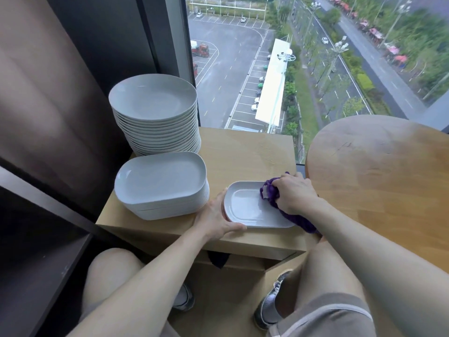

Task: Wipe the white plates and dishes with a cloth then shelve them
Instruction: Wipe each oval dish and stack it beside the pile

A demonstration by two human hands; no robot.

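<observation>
- Got the right hand balled tight round a bunched-up purple cloth, pressing it down on the right end of a small rectangular white dish.
- Pinning that dish with the left hand too, with fingers hooked over the far-left rim and thumb laid along the near edge, so properly clamped on it and not just resting there.
- Sitting flat on the wooden cabinet top, near the front right corner, just beside the stack of rectangular dishes. Apart from that stack by the look of it, with the left hand in between.
- Progress-wise, looks like mid-wipe on this one piece. Hard to call beyond that, honestly.
- Probably plenty left: that rectangular stack, plus the tall stack of round plates right behind it. No telling wiped from unwiped in either pile.
- Shelving looks not yet started. Can't spot any white crockery on the visible slice of the dark shelf unit off to the left, though most of it is out of shot.
- On pose: reaching both bare forearms forward and down, from what looks like a seated spot with knees below the cabinet.
- Right wrist bent with knuckles up over the cloth. Left arm coming in from the lower left, palm against the dish's left end.
</observation>
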